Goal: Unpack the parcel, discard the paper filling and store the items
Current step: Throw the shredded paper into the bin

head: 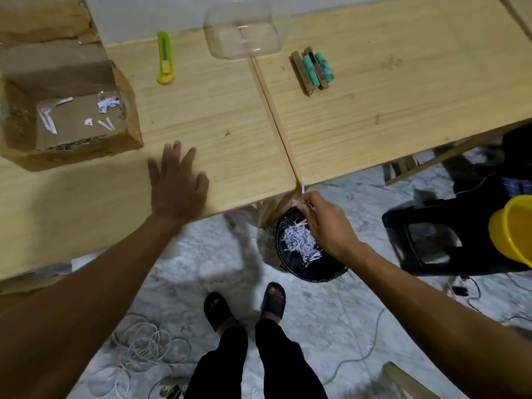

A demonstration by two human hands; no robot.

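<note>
An open cardboard parcel (pixel 72 116) stands at the table's left, with a few white paper shreds (pixel 107 103) on its bottom. My left hand (pixel 177 184) lies flat and open on the wooden table (pixel 218 116), right of the parcel. Below the table's front edge, my right hand (pixel 326 224) hovers over a black bin (pixel 311 269) on the floor, fingers pinched on a few paper strips (pixel 299 204). A heap of shredded paper (pixel 300 243) lies in the bin. The unpacked items (pixel 313 70), green cylinders and brown bars, lie on the table's right half.
A green and yellow utility knife (pixel 164 57) and a clear plastic container (pixel 243 31) sit near the table's back. A black stool (pixel 437 234) with a yellow tub (pixel 515 228) stands at the right. White cable (pixel 144 349) lies coiled on the floor by my feet.
</note>
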